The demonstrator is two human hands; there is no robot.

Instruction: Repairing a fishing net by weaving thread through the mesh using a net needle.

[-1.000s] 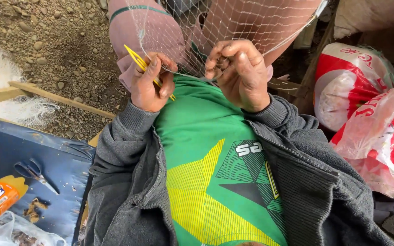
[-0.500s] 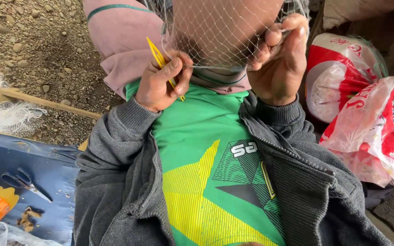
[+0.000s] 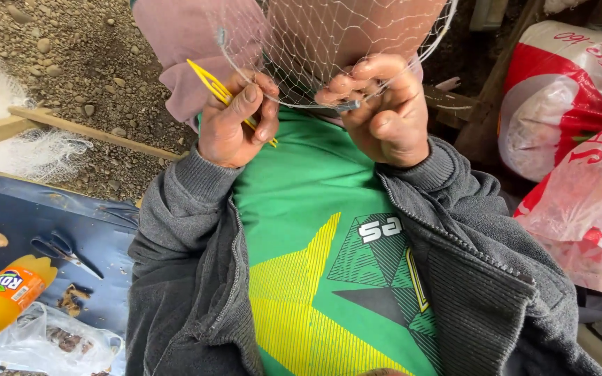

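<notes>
A fine white net (image 3: 329,49) hangs over my knees in front of my chest. My left hand (image 3: 235,122) grips a thin yellow netting needle (image 3: 210,80) that points up and to the left, at the net's lower edge. My right hand (image 3: 381,111) pinches the net's bottom edge together with a small grey tool (image 3: 346,106) between thumb and fingers. Both hands sit close together above my green and yellow shirt, with grey jacket sleeves at the wrists.
A blue sheet (image 3: 29,216) lies at the left with scissors (image 3: 64,252), an orange drink bottle (image 3: 5,296) and a clear plastic bag (image 3: 50,345). Red and white sacks (image 3: 566,118) stand at the right. Gravel ground (image 3: 85,63) and a wooden slat (image 3: 71,129) lie beyond.
Both hands have stayed on the net's lower edge and now sit nearer the frame's middle. The right hand has turned from raised fingers to a pinch on the edge; the view shifted slightly.
</notes>
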